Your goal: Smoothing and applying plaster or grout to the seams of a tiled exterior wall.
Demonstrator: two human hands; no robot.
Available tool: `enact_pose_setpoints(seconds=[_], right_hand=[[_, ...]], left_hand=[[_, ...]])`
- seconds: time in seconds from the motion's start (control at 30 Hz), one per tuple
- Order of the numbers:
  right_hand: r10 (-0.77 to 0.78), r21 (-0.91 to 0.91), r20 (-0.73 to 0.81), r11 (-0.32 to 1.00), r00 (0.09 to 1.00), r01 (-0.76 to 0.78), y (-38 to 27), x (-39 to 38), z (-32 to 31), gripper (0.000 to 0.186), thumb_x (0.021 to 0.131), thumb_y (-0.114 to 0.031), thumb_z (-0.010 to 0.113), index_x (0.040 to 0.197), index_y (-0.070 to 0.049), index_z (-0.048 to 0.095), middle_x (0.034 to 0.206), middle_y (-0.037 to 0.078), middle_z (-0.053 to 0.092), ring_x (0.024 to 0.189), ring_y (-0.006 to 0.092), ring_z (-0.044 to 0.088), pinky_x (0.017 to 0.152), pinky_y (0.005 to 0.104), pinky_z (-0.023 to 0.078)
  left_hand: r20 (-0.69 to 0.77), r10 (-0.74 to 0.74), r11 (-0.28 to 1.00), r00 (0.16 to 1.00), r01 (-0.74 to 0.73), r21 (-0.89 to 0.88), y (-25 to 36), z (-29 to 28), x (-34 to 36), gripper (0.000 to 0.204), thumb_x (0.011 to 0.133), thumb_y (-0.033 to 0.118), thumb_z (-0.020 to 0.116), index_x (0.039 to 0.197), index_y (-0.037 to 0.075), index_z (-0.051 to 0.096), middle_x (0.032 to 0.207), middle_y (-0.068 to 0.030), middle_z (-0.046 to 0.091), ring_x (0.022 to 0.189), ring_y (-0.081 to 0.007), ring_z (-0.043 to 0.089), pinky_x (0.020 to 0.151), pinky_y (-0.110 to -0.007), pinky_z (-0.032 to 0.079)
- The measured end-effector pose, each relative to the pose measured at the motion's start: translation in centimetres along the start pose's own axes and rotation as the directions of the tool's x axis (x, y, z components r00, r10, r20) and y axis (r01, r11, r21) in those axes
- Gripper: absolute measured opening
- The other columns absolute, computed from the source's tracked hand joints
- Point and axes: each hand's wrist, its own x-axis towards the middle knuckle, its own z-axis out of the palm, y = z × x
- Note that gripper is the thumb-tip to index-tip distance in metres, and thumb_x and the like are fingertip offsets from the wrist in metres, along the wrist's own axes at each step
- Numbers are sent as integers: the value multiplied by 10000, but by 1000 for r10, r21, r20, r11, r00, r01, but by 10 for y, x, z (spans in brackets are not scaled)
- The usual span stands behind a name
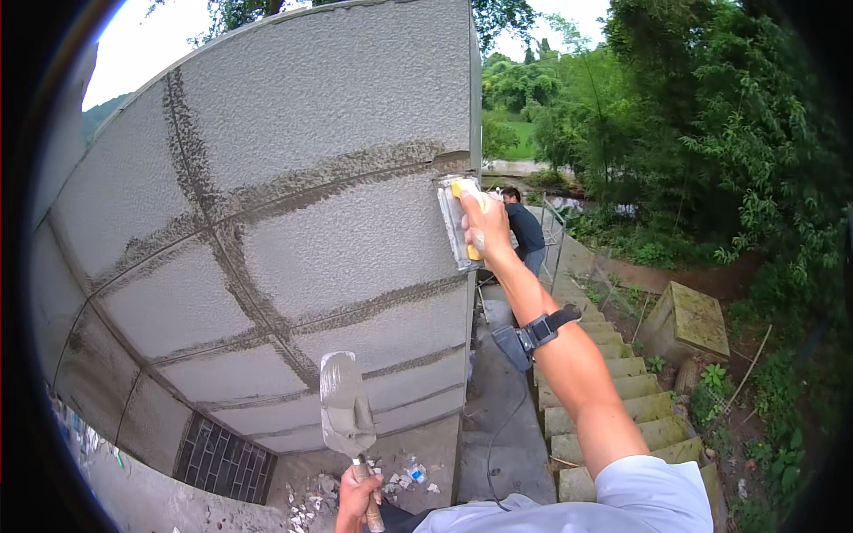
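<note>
My right hand [484, 226] grips the yellow handle of a flat plastering float [449, 213] held against the right edge of the textured grey panel wall [338, 240], around an upper seam. A dark device is strapped to my right forearm. Low in the view, my left hand [354, 496] is closed on the wooden handle of a trowel [342, 400], whose upright blade carries wet grey mortar. Dark, rough mortar bands run along the wall's seams.
Another person [524, 231] in dark clothing bends by a metal railing beyond the wall. Mossy steps [604, 400] descend on the right beside a concrete block [689, 324]. Rubble [315, 497] and a cable [498, 426] lie below, with dense plants at the right.
</note>
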Motion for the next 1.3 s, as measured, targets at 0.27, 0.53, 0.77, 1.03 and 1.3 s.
enact_pose_setpoints(seconds=[0.27,0.53,0.77,1.03,1.3], right_hand=[[-124,170,-49,977,991,131,19,10,44,428,952,-459,582,965,-34,538,599,17,527,423,93,493,390,262,389],[0,164,102,986,995,-17,-11,-29,64,374,955,-427,575,932,-57,528,612,9,522,449,88,494,409,260,404],[-98,208,-22,973,995,101,2,-25,105,362,974,-400,562,926,-45,511,632,20,530,457,87,497,408,262,405],[266,563,254,741,930,-366,-4,-39,32,362,981,-382,497,1032,-29,556,712,17,513,525,114,478,515,288,449],[151,957,214,168,965,-238,-17,22,-12,428,1038,-283,340,1155,98,495,790,67,561,607,132,536,680,306,514]], left_hand=[[32,-8,1000,999,8,-13,3,13,2,219,783,16,699,867,53,500,604,-38,531,431,-141,519,402,-283,451],[-5,9,1000,1000,-9,-17,-9,-21,-6,257,777,49,734,900,48,508,624,-40,542,449,-130,525,411,-280,458],[-37,9,999,999,-10,-31,-11,-20,-17,234,793,44,719,885,47,504,622,-41,547,445,-138,527,408,-281,448],[-42,76,994,996,-79,-74,-10,-28,-8,211,806,44,692,843,51,484,583,-51,527,417,-152,516,381,-287,443],[-47,42,998,998,-44,-38,6,-19,-15,201,826,60,691,874,73,496,607,-23,519,434,-131,499,390,-265,412]])
